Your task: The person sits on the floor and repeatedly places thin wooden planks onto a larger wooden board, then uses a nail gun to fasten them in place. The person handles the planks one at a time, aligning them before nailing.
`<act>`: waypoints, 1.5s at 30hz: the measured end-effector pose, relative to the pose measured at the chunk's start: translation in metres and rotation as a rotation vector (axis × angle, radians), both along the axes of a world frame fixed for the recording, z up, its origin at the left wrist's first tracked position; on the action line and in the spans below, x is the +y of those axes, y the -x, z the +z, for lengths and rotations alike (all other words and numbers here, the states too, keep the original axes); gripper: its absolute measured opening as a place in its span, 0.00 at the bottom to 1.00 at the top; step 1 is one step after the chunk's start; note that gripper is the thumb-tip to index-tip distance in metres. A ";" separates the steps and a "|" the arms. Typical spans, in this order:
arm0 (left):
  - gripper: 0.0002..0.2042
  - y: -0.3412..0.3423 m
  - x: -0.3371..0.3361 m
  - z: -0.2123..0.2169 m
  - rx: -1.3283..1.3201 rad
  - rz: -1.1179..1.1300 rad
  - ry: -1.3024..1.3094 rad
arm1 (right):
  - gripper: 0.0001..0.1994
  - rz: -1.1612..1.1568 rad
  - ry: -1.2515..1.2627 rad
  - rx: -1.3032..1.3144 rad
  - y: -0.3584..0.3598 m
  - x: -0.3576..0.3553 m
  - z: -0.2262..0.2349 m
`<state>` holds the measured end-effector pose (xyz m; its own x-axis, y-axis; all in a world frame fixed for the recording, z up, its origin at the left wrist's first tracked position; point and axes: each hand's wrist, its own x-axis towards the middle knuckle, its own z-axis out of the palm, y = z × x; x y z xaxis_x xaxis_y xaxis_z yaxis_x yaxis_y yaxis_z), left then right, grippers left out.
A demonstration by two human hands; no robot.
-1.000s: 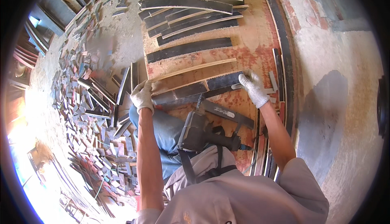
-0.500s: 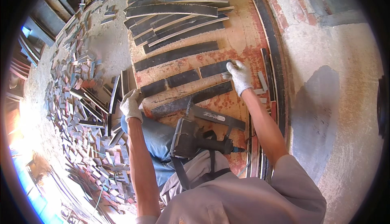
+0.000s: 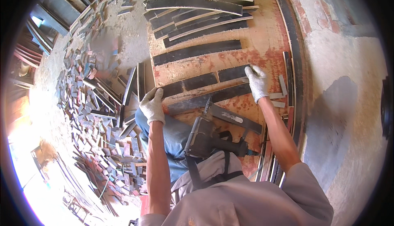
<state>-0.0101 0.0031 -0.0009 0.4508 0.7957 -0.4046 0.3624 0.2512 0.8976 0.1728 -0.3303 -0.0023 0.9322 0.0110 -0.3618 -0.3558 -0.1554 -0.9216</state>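
Note:
Three short black-faced wooden strips lie end to end in a slightly curved row: a left piece (image 3: 172,89), a middle piece (image 3: 200,81) and a right piece (image 3: 233,73), with narrow gaps between them. My left hand (image 3: 152,106), in a pale work glove, is closed at the left piece's outer end. At the row's other end, my gloved right hand (image 3: 257,84) pinches the right piece's tip. A longer dark strip (image 3: 232,91) lies just nearer than the row, partly under a black nail gun (image 3: 201,138) that rests against my lap.
A wooden board (image 3: 266,29) with red stains carries a single long dark strip (image 3: 199,52) and a pile of strips (image 3: 197,6) farther off. Heaps of offcuts (image 3: 88,90) cover the floor at left. Long strips (image 3: 290,78) run beside the wall (image 3: 353,70) at right.
The view has swung so that everything sits further right in the picture. Both hands stay at the two ends of the row, and the strips keep their arrangement.

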 end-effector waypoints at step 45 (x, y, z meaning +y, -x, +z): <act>0.13 0.002 -0.010 -0.002 0.111 -0.015 -0.154 | 0.11 0.061 0.247 -0.103 -0.003 -0.013 0.008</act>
<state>-0.0119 -0.0065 -0.0027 0.4228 0.8455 -0.3262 0.4641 0.1072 0.8793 0.1762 -0.3431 0.0056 0.9647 -0.0083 -0.2634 -0.2448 -0.3980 -0.8841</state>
